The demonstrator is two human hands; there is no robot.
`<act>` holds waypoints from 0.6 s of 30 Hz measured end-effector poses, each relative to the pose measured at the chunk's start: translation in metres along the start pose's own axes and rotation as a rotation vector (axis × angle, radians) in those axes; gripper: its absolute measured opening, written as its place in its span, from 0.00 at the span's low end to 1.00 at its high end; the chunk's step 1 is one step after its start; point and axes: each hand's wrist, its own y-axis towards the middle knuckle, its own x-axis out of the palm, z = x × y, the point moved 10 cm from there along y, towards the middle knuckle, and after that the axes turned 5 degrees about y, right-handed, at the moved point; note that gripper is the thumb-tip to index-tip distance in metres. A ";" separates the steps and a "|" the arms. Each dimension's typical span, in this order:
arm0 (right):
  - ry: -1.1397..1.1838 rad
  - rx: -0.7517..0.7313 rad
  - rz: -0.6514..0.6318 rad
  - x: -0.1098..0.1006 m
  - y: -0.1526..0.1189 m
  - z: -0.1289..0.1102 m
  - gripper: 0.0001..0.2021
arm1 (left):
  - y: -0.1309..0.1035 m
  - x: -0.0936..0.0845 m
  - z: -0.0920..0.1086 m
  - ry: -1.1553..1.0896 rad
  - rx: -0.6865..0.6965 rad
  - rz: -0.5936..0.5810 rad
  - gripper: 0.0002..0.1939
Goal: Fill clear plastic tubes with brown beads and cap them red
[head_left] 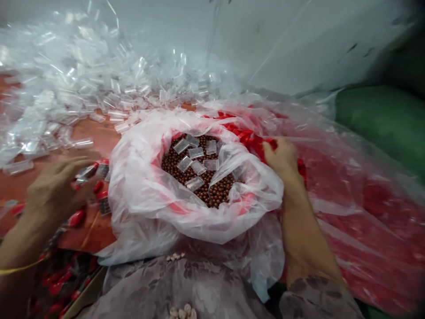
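Observation:
A basin lined with a white plastic bag (136, 190) holds small brown balls (215, 192), with several clear plastic tubes (195, 153) lying on them. To its left, my left hand (61, 186) is blurred, its fingers apart, above red-capped containers (103, 201) on the reddish table; nothing is clearly held in it. On the right, my right hand (280, 155) reaches into a pile of red caps (245, 135) beside the bag. Its fingers are bent against the red pieces, and whether it grips one is hard to tell.
A large heap of clear tubes (76, 66) covers the back left of the table (94, 133). Clear plastic sheeting with red pieces (375, 208) spreads right, near a green object (378, 119). At the lower left, a box (86, 294) holds red-capped containers.

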 end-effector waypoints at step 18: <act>0.842 0.165 -0.296 0.078 -0.099 -0.062 0.20 | 0.018 0.213 0.201 0.360 1.255 -0.643 0.19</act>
